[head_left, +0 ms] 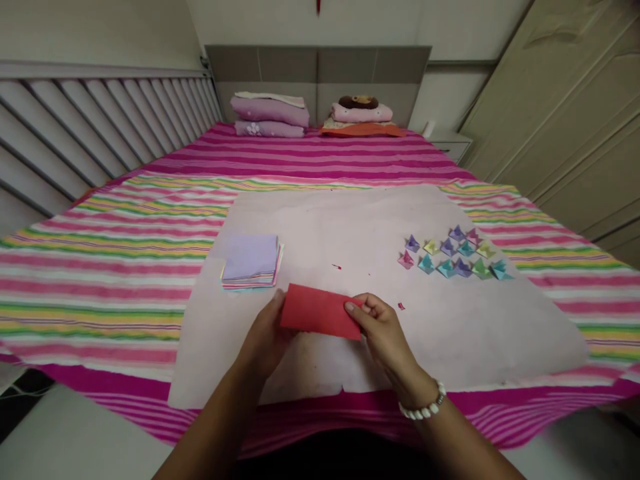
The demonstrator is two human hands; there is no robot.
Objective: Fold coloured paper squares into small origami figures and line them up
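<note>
A red sheet of paper (320,311), folded into a rectangle, is held just above a pale pink paper mat (360,233) on the bed. My left hand (265,337) grips its left edge, fingers curled behind it. My right hand (380,327), with a white bead bracelet at the wrist, pinches its right edge. A stack of coloured paper squares (251,261), lilac on top, lies to the left of the hands. Several small folded paper figures (455,257) in pastel colours sit in a cluster on the mat at the right.
The mat lies on a striped pink, green and yellow bedspread (125,267). Folded pillows and blankets (270,113) are stacked at the headboard. A slatted rail (75,133) runs along the left, a wardrobe (565,120) stands on the right. Tiny red paper scraps (401,306) dot the mat.
</note>
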